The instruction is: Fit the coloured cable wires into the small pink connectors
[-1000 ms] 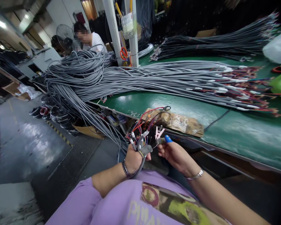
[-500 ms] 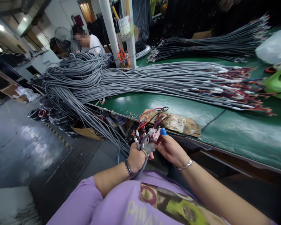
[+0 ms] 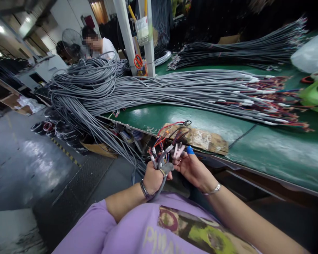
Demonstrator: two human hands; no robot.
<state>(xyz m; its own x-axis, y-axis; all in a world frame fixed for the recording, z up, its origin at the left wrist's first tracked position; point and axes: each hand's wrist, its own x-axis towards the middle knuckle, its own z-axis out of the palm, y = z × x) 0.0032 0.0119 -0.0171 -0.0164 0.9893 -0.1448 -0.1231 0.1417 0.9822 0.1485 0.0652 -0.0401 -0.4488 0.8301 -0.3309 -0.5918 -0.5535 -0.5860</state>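
Observation:
My left hand (image 3: 151, 179) is closed around a small bunch of grey cable ends (image 3: 161, 159) whose red, blue and black wires fan out above the fist. My right hand (image 3: 194, 168) sits just to the right, a blue cot on one fingertip, pinching a few pale pink terminals (image 3: 178, 150) beside the wires. Both hands hover in front of my lap, just short of the green table's near edge (image 3: 254, 165).
A long heap of grey cables (image 3: 159, 88) with coloured wire ends lies across the green table. A taped cardboard pad (image 3: 201, 138) lies near the edge. A white post (image 3: 148, 38) with orange scissors (image 3: 138, 61) stands behind. Another person (image 3: 100, 44) sits far left. Green plastic object (image 3: 316, 93) at right.
My right hand moved in close to the wire bunch, then eased back slightly; the pink terminals stay pinched in it. The left hand keeps its grip on the cables.

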